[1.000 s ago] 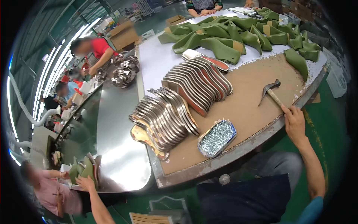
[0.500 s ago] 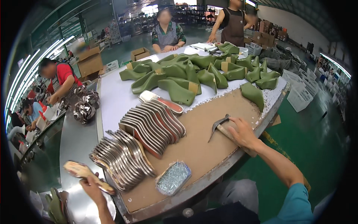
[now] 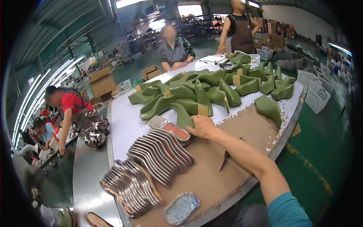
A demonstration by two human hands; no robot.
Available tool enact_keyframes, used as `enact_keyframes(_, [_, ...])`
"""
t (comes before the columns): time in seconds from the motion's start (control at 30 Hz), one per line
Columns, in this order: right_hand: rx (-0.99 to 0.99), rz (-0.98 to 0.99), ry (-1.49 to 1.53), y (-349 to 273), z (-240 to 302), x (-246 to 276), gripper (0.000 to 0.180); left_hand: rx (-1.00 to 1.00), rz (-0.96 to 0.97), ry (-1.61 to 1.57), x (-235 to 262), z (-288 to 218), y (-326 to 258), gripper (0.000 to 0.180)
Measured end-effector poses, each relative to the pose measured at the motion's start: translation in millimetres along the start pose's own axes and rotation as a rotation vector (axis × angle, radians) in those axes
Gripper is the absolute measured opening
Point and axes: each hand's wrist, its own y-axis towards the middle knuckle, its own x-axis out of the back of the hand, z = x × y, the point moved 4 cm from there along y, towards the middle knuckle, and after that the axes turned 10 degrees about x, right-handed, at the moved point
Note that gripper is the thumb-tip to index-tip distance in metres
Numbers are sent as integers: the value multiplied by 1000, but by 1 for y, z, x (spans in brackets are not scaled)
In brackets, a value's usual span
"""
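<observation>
Right hand (image 3: pixel 203 127) moved onto upright green last (image 3: pixel 183 117)

The right arm stretches forward from the lower right, right hand (image 3: pixel 203 126) palm down with fingers curled; the left hand is out of view.

Bright daylight pours through far doorways; ceiling strip lights glare at left; fisheye bends the long white-topped counter (image 3: pixel 128 125), corners black, faces blurred

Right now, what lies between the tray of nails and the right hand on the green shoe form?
In the head view, the fanned row of metal insoles lies between the tray of nails and the right hand, on brown board.
</observation>
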Motion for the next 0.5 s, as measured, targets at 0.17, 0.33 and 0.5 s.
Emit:
enact_keyframes(0.17, [-111,-477,-101,16,-24,37,35,154,-74,-188,-16,32,-14,37])
enact_keyframes(0.33, [-272,-218,376,28,-56,5,38,165,129,-286,-23,55,-12,39])
enact_keyframes(0.5, [-431,-303,1119,-53,-62,22,31,-33,-16,101,-63,46,-4,48])
